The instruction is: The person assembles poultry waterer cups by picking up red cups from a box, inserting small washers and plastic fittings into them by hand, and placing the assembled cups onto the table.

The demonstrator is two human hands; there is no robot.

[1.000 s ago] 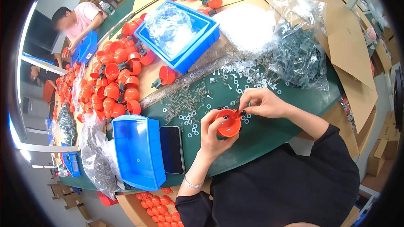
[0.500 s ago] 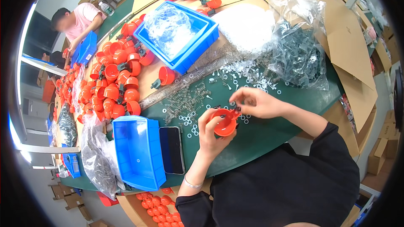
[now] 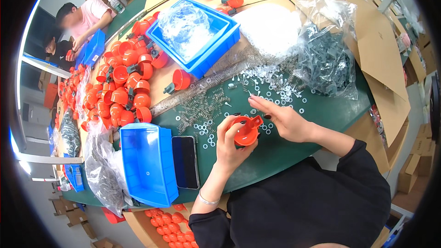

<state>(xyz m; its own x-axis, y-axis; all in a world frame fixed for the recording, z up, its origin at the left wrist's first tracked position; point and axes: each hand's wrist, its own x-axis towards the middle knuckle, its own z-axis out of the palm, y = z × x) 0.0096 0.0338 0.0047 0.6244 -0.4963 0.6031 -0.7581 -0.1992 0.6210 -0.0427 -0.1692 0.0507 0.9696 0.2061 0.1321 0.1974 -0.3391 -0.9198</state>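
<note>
Above the green tabletop (image 3: 280, 152), the right hand (image 3: 290, 123) just pulled up and away, fingers stretched out, thumb apart, nothing in it that I can see. So the left hand (image 3: 227, 146) is on holding duty alone, clamped round the red cup (image 3: 248, 136), leaving its little spout (image 3: 257, 121) clear. Nearest those right fingertips: loose white pins (image 3: 287, 93).
</note>
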